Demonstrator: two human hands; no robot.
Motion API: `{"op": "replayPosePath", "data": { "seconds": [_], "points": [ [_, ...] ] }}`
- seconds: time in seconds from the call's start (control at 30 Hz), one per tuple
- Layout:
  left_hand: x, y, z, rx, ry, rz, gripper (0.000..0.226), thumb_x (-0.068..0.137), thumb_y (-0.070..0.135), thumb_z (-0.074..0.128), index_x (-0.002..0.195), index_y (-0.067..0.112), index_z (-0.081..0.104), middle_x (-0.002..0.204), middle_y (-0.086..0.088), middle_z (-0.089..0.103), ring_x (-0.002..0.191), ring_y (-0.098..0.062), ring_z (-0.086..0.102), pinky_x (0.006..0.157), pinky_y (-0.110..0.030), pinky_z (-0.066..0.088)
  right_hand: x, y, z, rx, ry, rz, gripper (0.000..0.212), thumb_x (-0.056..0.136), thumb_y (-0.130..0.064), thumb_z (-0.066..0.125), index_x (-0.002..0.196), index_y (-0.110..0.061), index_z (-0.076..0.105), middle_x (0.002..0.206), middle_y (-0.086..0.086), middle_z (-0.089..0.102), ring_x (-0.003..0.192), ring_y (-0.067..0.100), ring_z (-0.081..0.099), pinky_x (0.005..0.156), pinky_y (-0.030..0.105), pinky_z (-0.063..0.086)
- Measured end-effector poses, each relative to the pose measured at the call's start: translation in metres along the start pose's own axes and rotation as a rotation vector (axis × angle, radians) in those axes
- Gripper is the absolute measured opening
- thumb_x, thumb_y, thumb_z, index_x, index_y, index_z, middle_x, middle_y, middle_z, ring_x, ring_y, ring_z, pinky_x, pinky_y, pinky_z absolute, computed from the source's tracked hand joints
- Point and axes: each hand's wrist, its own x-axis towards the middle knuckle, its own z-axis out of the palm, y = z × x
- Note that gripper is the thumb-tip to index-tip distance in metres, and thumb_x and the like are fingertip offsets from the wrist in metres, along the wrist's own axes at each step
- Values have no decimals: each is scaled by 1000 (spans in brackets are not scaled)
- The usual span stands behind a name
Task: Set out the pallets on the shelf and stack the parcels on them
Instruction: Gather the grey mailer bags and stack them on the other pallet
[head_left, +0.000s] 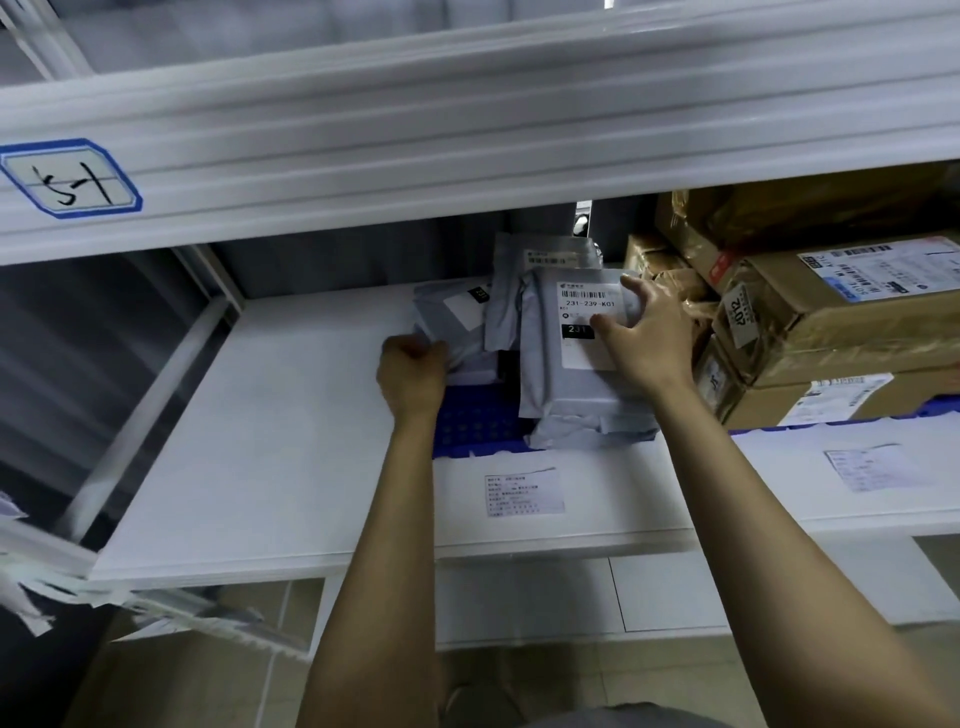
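Observation:
A blue pallet (475, 428) lies on the white shelf (270, 426), mostly covered by grey plastic parcels. My right hand (647, 332) rests with spread fingers on the top grey parcel (566, 379), the one with a barcode label reading 231-239-K01. My left hand (413, 371) is closed on the edge of a lower grey parcel (457, 317) at the stack's left side. Another grey parcel (540, 254) stands tilted behind them. Brown cardboard parcels (831, 322) are stacked to the right on a second blue pallet (930, 408), of which only the front edge shows.
The upper shelf beam (467, 135) hangs low over the parcels and carries a handwritten tag (70, 179). Paper labels (524, 491) are stuck on the shelf front. Bare shelf surface lies to the left of the pallet. White frame pieces (47, 571) jut out at lower left.

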Motion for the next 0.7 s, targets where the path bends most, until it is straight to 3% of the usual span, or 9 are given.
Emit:
{"op": "replayPosePath", "data": {
  "seconds": [0.13,0.2,0.37,0.43,0.57,0.63,0.7],
  "points": [
    [23,2,-1,-20,-6,-83,48,90,21,63,129,2,42,124,-10,54,106,-21,53,79,-21,40,-6,-11,12,-33,18,-93,53,81,-29,68,131,-18,56,136,7,52,127,27,46,109,41,35],
    [33,4,3,31,-79,-115,47,92,24,60,127,-2,43,118,-8,54,100,-19,53,74,-22,41,-9,-16,17,-37,13,-110,51,81,-29,66,130,-19,56,136,7,52,126,28,45,108,43,35],
    [52,1,13,105,-176,-142,38,88,32,60,102,-3,57,108,-21,66,74,-20,60,41,-19,35,-11,-22,23,-26,-2,-129,52,76,-32,62,127,-18,59,134,5,55,122,30,50,103,47,41],
    [54,2,14,110,-186,-163,49,86,37,61,113,-4,56,111,-18,65,88,-23,63,47,-21,38,-11,-23,25,-26,-12,-120,56,74,-37,59,127,-19,59,132,3,58,118,29,54,100,48,44],
    [53,1,18,77,-201,-196,57,86,41,63,126,2,47,123,-12,59,106,-25,58,73,-25,43,-11,-23,30,-48,-47,-92,61,70,-46,56,126,-23,59,130,1,60,119,28,55,98,51,45],
    [55,0,19,47,-210,-211,59,86,38,64,128,2,44,126,-13,57,109,-26,56,76,-25,43,-11,-23,32,-45,-62,-89,60,72,-45,60,127,-22,59,131,2,60,121,28,54,99,51,44],
    [55,1,19,10,-227,-213,48,86,36,66,117,2,53,118,-11,61,100,-24,58,77,-25,44,-10,-22,34,-58,-71,-92,56,76,-41,66,128,-22,59,131,1,60,121,26,54,101,50,42]
  ]
}}
